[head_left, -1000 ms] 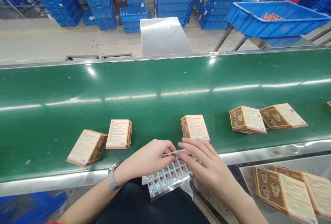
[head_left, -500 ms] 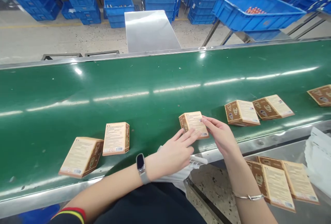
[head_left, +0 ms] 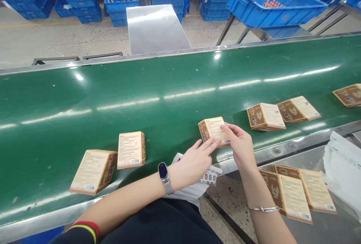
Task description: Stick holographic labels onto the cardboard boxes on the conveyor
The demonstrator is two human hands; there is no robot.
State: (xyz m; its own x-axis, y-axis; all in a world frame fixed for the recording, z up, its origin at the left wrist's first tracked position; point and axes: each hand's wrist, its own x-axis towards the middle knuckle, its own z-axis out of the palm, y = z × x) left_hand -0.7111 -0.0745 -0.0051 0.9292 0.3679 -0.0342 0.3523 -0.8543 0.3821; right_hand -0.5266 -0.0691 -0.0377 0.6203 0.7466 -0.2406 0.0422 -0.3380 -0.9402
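A small brown and cream cardboard box [head_left: 216, 127] rests on the green conveyor belt [head_left: 158, 80] in front of me. My right hand [head_left: 239, 140] pinches its right side between thumb and fingers. Stretched out, the fingers of my left hand [head_left: 199, 161] lie against the box's near lower part, with their tips partly over the printed panel. Beneath my left hand is a white plastic bag [head_left: 187, 193] with a printed strip, mostly hidden by hand and wrist. To the left on the belt sit two similar boxes, a tilted one [head_left: 91, 170] and a straighter one [head_left: 131, 149].
More boxes [head_left: 266, 116] stand farther right on the belt. Two boxes [head_left: 295, 195] lie on a metal side table, beside white plastic bags [head_left: 344, 167]. The belt's metal edge [head_left: 270, 153] runs along my side. Beyond it are a blue crate [head_left: 278, 16] and a metal table [head_left: 158, 29].
Boxes on the belt have shifted right relative to the fixed metal tables, and my hands have followed the middle box. My view has turned slightly.
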